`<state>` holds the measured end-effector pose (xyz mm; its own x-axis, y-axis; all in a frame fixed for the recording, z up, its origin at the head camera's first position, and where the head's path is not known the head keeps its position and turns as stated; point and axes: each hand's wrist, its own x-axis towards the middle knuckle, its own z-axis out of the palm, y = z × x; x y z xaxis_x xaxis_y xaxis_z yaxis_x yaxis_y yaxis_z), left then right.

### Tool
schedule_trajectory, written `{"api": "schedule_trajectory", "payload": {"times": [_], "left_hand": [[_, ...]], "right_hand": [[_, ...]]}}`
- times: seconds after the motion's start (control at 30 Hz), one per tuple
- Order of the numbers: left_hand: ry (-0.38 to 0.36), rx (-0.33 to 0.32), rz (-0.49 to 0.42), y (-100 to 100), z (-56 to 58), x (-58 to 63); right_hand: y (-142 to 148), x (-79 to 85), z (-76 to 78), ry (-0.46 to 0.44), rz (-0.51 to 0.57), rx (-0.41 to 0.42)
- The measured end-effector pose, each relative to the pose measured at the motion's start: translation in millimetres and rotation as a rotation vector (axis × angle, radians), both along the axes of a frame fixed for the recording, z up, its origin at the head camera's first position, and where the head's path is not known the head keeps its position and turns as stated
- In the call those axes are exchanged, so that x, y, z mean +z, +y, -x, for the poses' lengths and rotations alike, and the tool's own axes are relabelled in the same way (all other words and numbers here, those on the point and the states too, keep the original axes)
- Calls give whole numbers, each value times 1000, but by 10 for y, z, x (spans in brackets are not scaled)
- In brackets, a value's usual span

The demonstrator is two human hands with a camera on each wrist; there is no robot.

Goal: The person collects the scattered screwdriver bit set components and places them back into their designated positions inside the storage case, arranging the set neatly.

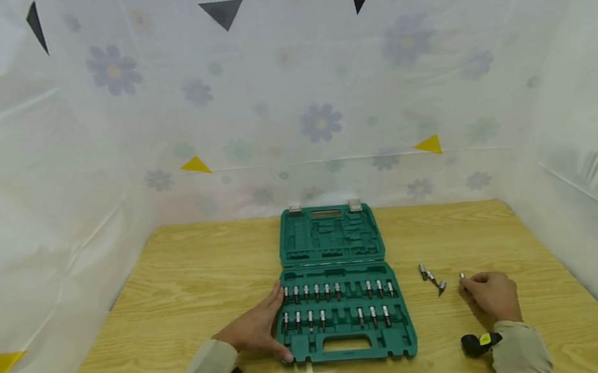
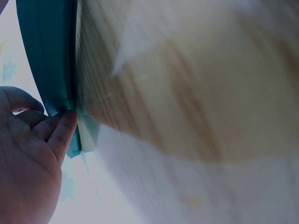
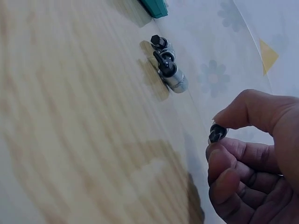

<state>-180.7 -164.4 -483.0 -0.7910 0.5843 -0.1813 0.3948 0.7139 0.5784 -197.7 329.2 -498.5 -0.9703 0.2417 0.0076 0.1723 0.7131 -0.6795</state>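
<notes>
A green socket case (image 1: pixel 353 354) lies opened flat on the table, its lid toward the back. Two rows of bit sockets (image 1: pixel 310 320) stand in its front half, with gaps among them. My left hand (image 1: pixel 255 327) rests against the case's left side, thumb at the front corner; in the left wrist view its fingertips touch the case edge. To the right of the case, my right hand (image 1: pixel 492 296) pinches a bit socket (image 3: pixel 217 133) between thumb and fingers, dark tip toward the right wrist camera. Three loose bit sockets (image 1: pixel 431 277) lie between this hand and the case.
The wooden table (image 1: pixel 200 259) stands against pale plastic sheeting (image 1: pixel 261 89) with flower prints and triangular stickers. Moulded recesses fill the case lid (image 1: pixel 330 233), which has two light latches at its far edge. A black wrist camera (image 1: pixel 476 345) sits by the right wrist.
</notes>
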Motion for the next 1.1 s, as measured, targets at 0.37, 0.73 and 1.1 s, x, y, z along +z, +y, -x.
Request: {"api": "schedule_trajectory", "payload": {"times": [0.37,0.73,1.1], "left_hand": [[-10,-3,-13,14,-6,7],[-13,6,-10,-7,3,-10],[-19,12,-18,-13,-1,-9]], "right_hand": [[-38,44,19,41,40,-56],[-195,132,68,78,180,-31],[-388,189,188,114,242,53]]}}
